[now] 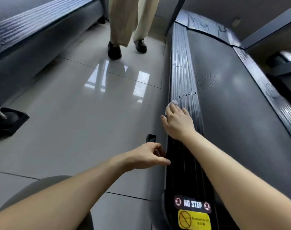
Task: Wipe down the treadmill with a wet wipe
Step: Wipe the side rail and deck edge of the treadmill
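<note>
Treadmill [224,100] fills the right side of your view, its dark belt running away from you with a ribbed side rail [183,77] along the belt's left edge. Left of the rail lies the glossy tiled floor [85,117], and across that floor from the rail a second machine [25,35] runs along the far left. Beyond the far end of the floor strip, left of the rail, another person's legs in cream trousers [124,19] and dark shoes stand on the tiles. At the near end of the rail you can read a "NO STEP" label [193,204] with a yellow warning sticker [193,219] just below it.

Your right hand [178,123] lies flat on the rail about midway along it, fingers spread and pressing down on the wet wipe [172,103], whose pale edge shows past your fingertips. Your left hand [146,156] sits nearer to you at the rail's outer edge, fingers loosely curled, thumb tip touching the rail's side; it grasps nothing, so that grip is released.
</note>
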Demonstrator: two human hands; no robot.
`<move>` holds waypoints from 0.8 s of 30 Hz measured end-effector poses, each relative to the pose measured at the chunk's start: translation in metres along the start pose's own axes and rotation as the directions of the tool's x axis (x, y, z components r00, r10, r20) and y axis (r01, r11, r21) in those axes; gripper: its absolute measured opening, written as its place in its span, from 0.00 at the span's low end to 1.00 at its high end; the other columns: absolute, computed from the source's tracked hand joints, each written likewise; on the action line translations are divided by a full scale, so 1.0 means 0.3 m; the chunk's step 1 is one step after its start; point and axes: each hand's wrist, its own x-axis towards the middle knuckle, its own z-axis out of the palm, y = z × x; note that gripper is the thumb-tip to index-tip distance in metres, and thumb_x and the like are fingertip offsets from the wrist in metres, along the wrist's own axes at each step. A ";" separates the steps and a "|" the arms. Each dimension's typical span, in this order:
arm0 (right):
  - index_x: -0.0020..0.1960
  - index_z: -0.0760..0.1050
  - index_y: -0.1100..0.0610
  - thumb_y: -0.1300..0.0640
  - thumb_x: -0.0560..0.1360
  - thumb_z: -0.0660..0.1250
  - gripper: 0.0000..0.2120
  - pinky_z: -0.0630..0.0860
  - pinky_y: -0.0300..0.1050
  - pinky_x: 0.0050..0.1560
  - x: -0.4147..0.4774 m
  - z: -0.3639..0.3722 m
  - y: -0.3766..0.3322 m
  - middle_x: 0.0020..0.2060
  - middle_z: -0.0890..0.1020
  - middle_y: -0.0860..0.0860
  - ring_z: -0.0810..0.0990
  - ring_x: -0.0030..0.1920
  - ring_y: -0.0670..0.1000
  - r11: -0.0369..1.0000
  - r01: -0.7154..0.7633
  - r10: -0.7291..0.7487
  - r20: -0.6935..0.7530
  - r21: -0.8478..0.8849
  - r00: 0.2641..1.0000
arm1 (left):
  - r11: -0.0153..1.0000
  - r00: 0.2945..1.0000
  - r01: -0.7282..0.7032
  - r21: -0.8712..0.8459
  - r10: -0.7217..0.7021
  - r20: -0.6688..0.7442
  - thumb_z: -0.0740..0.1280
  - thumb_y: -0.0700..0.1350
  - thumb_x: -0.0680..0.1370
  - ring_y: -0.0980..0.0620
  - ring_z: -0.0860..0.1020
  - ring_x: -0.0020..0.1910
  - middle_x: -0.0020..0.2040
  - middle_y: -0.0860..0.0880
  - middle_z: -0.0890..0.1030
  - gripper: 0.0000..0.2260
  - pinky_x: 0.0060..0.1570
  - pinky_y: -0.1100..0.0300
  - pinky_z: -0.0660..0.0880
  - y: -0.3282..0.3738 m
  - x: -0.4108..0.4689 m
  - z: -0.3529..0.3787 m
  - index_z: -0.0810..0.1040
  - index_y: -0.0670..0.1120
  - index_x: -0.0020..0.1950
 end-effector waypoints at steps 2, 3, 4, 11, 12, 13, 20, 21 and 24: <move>0.70 0.76 0.60 0.42 0.85 0.48 0.28 0.48 0.57 0.81 0.096 0.012 -0.018 0.81 0.59 0.55 0.50 0.82 0.53 0.999 0.020 -0.019 0.039 -0.034 0.999 | 1.000 0.999 0.008 -0.011 -0.009 -0.043 0.76 0.52 0.76 0.60 0.74 0.34 0.36 0.55 0.78 0.10 0.33 0.68 0.70 -0.008 -0.007 -0.015 0.79 0.48 0.46; 0.67 0.79 0.60 0.43 0.85 0.49 0.28 0.47 0.57 0.81 0.109 0.023 -0.035 0.80 0.62 0.54 0.51 0.81 0.52 0.997 0.036 -0.033 0.042 -0.066 0.999 | 1.000 0.996 0.019 -0.023 -0.021 -0.089 0.75 0.50 0.76 0.58 0.75 0.34 0.36 0.54 0.79 0.08 0.34 0.67 0.71 -0.013 -0.011 -0.032 0.79 0.48 0.45; 0.65 0.79 0.61 0.44 0.85 0.50 0.27 0.47 0.56 0.80 0.093 0.032 -0.054 0.77 0.67 0.54 0.55 0.80 0.51 0.996 0.046 -0.044 0.030 -0.082 0.999 | 0.999 0.986 0.038 -0.034 -0.043 -0.162 0.75 0.48 0.75 0.56 0.76 0.35 0.37 0.53 0.79 0.07 0.36 0.63 0.74 -0.023 -0.012 -0.056 0.80 0.49 0.43; 0.37 0.79 0.54 0.52 0.82 0.53 0.22 0.61 0.57 0.77 -0.348 0.106 -0.113 0.36 0.82 0.45 0.82 0.48 0.49 0.955 0.288 -0.252 -0.322 0.068 0.913 | 0.963 0.889 0.064 -0.263 -0.175 -0.423 0.67 0.39 0.78 0.51 0.79 0.37 0.39 0.48 0.82 0.05 0.39 0.60 0.75 -0.065 0.027 -0.133 0.81 0.47 0.45; 0.37 0.80 0.54 0.53 0.82 0.55 0.20 0.63 0.56 0.76 -0.364 0.119 -0.107 0.37 0.83 0.44 0.82 0.48 0.47 0.943 0.305 -0.238 -0.368 0.135 0.899 | 0.950 0.907 0.055 -0.307 -0.177 -0.383 0.66 0.38 0.79 0.51 0.79 0.36 0.39 0.48 0.82 0.06 0.38 0.61 0.74 -0.056 0.037 -0.122 0.81 0.46 0.45; 0.39 0.81 0.54 0.54 0.82 0.56 0.19 0.64 0.56 0.75 -0.359 0.123 -0.100 0.41 0.84 0.44 0.82 0.50 0.47 0.936 0.300 -0.207 -0.403 0.182 0.891 | 0.933 0.926 0.047 -0.357 -0.175 -0.336 0.66 0.37 0.79 0.51 0.79 0.35 0.39 0.47 0.83 0.06 0.37 0.61 0.74 -0.043 0.045 -0.108 0.81 0.45 0.46; 0.56 0.82 0.60 0.56 0.81 0.56 0.17 0.67 0.55 0.73 -0.319 0.130 -0.093 0.62 0.82 0.53 0.76 0.67 0.53 0.901 0.266 -0.078 -0.473 0.344 0.878 | 0.804 0.963 -0.059 -0.592 -0.109 -0.245 0.61 0.37 0.84 0.52 0.79 0.35 0.41 0.44 0.81 0.11 0.38 0.62 0.77 0.013 0.090 -0.054 0.80 0.34 0.61; 0.55 0.82 0.61 0.56 0.81 0.56 0.17 0.69 0.54 0.72 -0.322 0.126 -0.092 0.63 0.81 0.54 0.76 0.67 0.53 0.873 0.278 -0.064 -0.470 0.400 0.880 | 0.796 0.967 -0.066 -0.601 -0.098 -0.236 0.62 0.37 0.84 0.53 0.79 0.35 0.41 0.44 0.81 0.10 0.38 0.62 0.78 0.013 0.094 -0.046 0.81 0.35 0.60; 0.52 0.76 0.57 0.56 0.80 0.55 0.11 0.71 0.44 0.67 -0.327 0.113 -0.092 0.67 0.75 0.53 0.75 0.68 0.48 0.742 0.244 0.039 -0.404 0.624 0.914 | 0.829 0.966 -0.103 -0.549 -0.050 -0.255 0.68 0.40 0.82 0.55 0.79 0.35 0.39 0.47 0.82 0.07 0.37 0.64 0.78 -0.003 0.114 -0.016 0.82 0.38 0.56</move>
